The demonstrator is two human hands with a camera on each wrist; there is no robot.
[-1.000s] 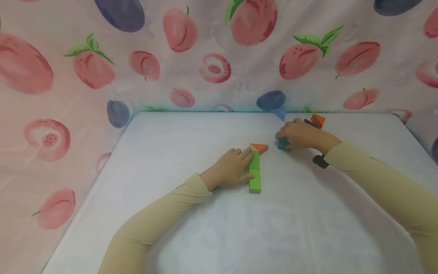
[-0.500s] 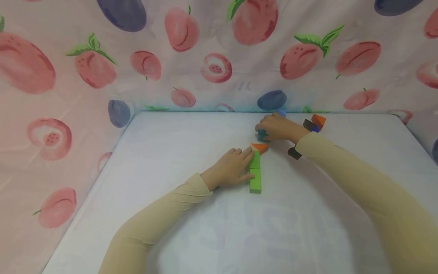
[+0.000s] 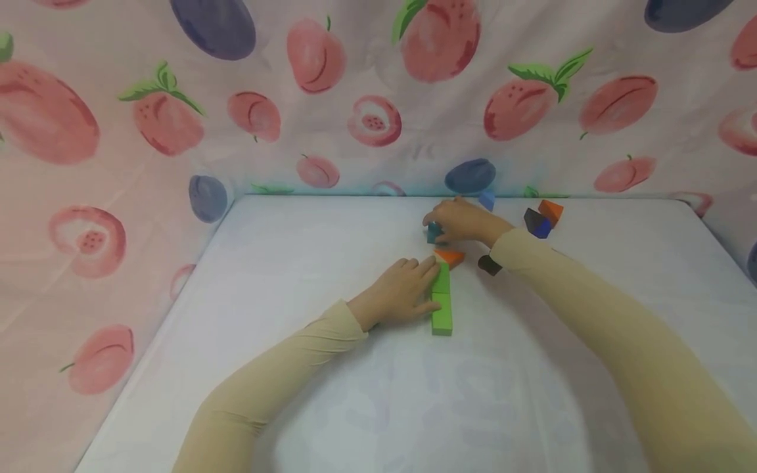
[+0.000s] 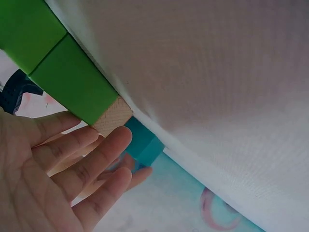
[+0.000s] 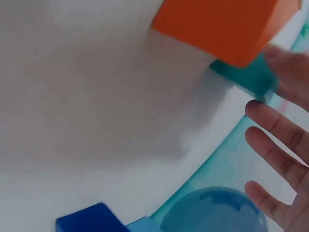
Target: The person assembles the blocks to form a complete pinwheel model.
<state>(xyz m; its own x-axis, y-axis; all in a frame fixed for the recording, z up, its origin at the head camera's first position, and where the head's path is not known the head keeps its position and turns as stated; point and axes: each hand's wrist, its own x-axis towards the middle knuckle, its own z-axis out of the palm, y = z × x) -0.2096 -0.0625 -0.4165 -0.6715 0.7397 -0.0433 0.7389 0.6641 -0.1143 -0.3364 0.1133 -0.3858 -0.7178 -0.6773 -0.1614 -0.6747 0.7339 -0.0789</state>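
Two green blocks (image 3: 441,315) lie end to end in a line on the white table. My left hand (image 3: 397,292) rests along their left side, fingers extended; the left wrist view shows a bare wood face (image 4: 113,117) at the far end. An orange triangular block (image 3: 452,257) lies by that far end. Just beyond it, my right hand (image 3: 464,220) pinches a teal block (image 3: 434,234) between thumb and fingers. In the right wrist view the orange block partly hides the teal block (image 5: 251,79), and the other fingers are spread.
At the back right sit a dark blue block (image 3: 538,224) and an orange block (image 3: 550,211), close together. A light blue block (image 3: 487,200) lies near the table's back edge. Fruit-patterned cloth (image 3: 426,141) rises behind the table. A dark object (image 3: 489,265) hangs below the right wrist.
My right hand has carried the teal block leftward, from right of the orange triangular block to just beyond it. My left hand has stayed by the green blocks.
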